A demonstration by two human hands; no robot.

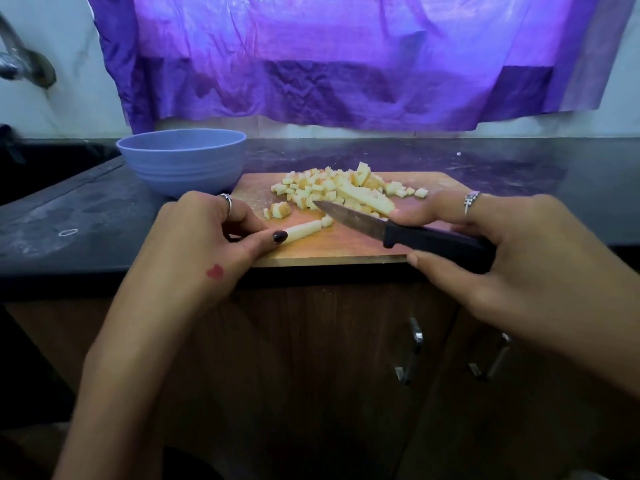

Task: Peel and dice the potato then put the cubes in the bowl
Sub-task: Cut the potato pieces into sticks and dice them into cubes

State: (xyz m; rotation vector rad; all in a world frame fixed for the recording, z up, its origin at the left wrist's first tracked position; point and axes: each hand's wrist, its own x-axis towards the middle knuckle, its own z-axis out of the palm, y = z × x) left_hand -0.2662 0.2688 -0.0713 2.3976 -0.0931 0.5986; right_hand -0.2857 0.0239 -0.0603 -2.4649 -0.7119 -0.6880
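Clearly we are well into the dicing. Our left hand (207, 230) lies low on the cutting board (346, 247) with its thumb and fingers pinching the near end of a pale potato stick (304, 231), which keeps the stick flat and steady while leaving its far end free for the blade. One small cube already sits at that free end. Our right hand (512, 251) has its fingers and thumb curled tight round the black handle of the knife (398, 230), and the blade points left and away, its tip hanging over the board just beyond the stick's far end. Held this way, the edge looks ready to drop across the stick, so we judge the next cut to be another crosswise slice.

Behind the blade lies the pile of potato cubes (318, 192), heaped in the middle of the board, with a few longer uncut strips (363, 199) lying on and beside it. The blue bowl (183, 164) stands on the dark counter (86, 220) at the board's far left corner, just beside it, presumably so the cubes can be moved over easily. We cannot see inside the bowl, so whether any cubes are in it we cannot tell. Peeling appears finished; some dicing and the transfer remain.
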